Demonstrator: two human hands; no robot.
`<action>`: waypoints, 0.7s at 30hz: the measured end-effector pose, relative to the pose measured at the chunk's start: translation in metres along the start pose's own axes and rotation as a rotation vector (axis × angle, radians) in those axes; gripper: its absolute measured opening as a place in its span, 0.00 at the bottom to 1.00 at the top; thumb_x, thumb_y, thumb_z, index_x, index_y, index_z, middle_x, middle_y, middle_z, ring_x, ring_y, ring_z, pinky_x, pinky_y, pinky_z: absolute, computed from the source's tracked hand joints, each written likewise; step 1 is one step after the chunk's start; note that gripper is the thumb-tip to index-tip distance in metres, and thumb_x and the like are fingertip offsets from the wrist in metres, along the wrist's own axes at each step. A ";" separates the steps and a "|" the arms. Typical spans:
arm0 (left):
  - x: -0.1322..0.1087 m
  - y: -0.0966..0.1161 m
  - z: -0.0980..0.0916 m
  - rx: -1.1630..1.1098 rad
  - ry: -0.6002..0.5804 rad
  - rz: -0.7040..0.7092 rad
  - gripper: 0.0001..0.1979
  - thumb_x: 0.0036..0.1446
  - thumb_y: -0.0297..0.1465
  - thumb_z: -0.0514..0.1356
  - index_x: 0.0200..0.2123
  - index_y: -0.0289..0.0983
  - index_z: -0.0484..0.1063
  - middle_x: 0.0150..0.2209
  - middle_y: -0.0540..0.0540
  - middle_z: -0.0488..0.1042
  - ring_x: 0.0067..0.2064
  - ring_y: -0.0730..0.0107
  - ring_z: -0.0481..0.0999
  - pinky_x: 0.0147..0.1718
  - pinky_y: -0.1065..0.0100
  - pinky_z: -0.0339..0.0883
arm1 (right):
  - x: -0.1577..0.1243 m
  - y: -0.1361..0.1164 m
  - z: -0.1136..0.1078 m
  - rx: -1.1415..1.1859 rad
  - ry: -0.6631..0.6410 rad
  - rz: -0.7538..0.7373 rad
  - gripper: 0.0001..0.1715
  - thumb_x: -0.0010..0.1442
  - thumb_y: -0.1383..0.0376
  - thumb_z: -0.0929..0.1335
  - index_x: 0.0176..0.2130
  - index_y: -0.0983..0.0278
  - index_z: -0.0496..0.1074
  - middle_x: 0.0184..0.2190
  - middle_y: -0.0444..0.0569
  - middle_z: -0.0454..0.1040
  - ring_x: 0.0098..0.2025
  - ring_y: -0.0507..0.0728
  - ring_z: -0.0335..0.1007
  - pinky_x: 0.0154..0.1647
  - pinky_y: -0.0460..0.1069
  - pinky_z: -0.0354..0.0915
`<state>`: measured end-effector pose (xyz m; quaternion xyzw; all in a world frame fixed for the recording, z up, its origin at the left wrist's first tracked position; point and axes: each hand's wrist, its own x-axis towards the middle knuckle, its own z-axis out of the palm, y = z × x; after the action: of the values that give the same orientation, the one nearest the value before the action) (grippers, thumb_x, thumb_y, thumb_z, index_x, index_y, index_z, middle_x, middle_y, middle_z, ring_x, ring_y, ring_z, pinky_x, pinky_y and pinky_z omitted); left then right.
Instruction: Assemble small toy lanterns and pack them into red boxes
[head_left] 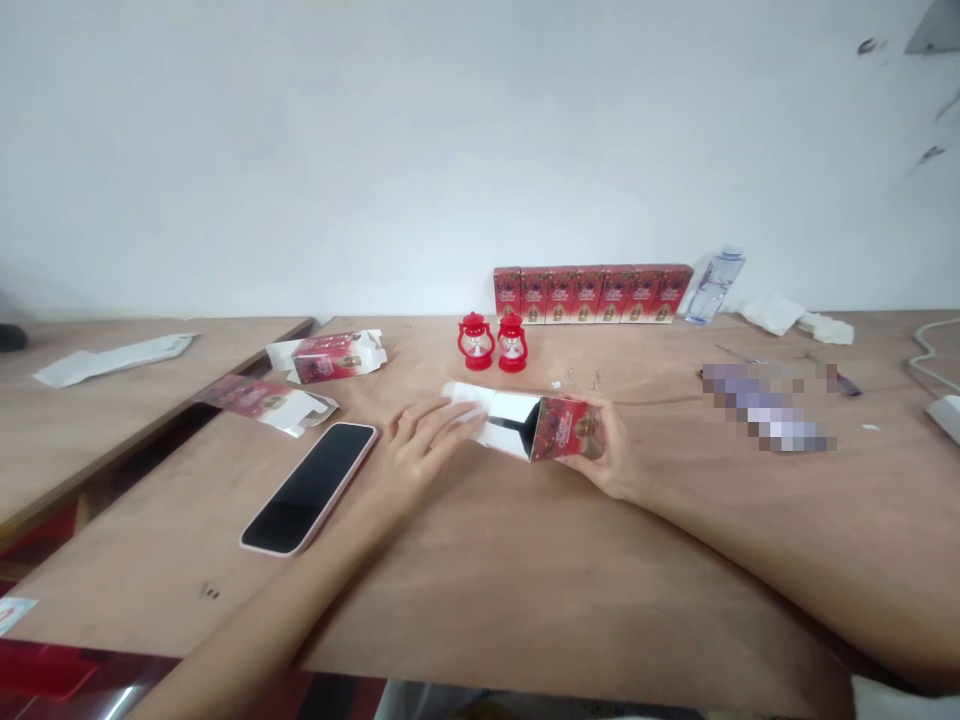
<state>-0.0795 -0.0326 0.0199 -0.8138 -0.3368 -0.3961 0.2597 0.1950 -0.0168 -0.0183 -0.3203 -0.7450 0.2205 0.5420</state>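
Observation:
A red printed box [559, 430] lies on its side above the wooden table, its white flaps spread open toward the left and its inside dark. My right hand [611, 450] is wrapped round the closed right end of this box. At the flaps is my left hand [424, 440], its fingers stretched out and partly blurred, the tips touching or very near the white card. Just behind the box stand two small red lanterns [475, 342] [512, 344], upright and side by side.
Against the wall stands a row of several red boxes [589, 295], with a clear bottle [715, 285] leaning beside it. Unfolded boxes [326, 358] [262, 400] and a phone [309, 490] lie left. White tissues [772, 313] and a blurred purple packet [765, 408] lie right.

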 end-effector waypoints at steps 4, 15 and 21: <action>0.005 0.005 -0.009 -0.104 0.019 0.104 0.15 0.53 0.18 0.54 0.40 0.40 0.71 0.39 0.48 0.79 0.45 0.66 0.73 0.40 0.64 0.58 | 0.001 -0.001 0.000 -0.001 -0.007 -0.089 0.35 0.50 0.62 0.72 0.54 0.54 0.58 0.53 0.54 0.63 0.56 0.66 0.62 0.54 0.64 0.63; 0.016 0.015 -0.006 -0.335 -0.130 0.073 0.02 0.58 0.27 0.57 0.34 0.37 0.65 0.21 0.54 0.71 0.21 0.77 0.64 0.30 0.68 0.60 | 0.002 -0.003 0.003 -0.179 0.006 -0.244 0.37 0.51 0.64 0.72 0.56 0.57 0.56 0.52 0.55 0.64 0.56 0.64 0.63 0.55 0.63 0.62; 0.013 0.016 -0.006 -0.251 -0.122 0.028 0.10 0.58 0.27 0.58 0.25 0.37 0.65 0.17 0.55 0.66 0.19 0.78 0.61 0.27 0.69 0.56 | 0.000 -0.006 0.004 -0.247 -0.051 -0.280 0.38 0.52 0.66 0.71 0.58 0.57 0.53 0.52 0.57 0.64 0.57 0.64 0.62 0.55 0.62 0.64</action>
<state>-0.0643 -0.0428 0.0313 -0.8670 -0.2886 -0.3811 0.1404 0.1902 -0.0210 -0.0159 -0.2718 -0.8171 0.0578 0.5050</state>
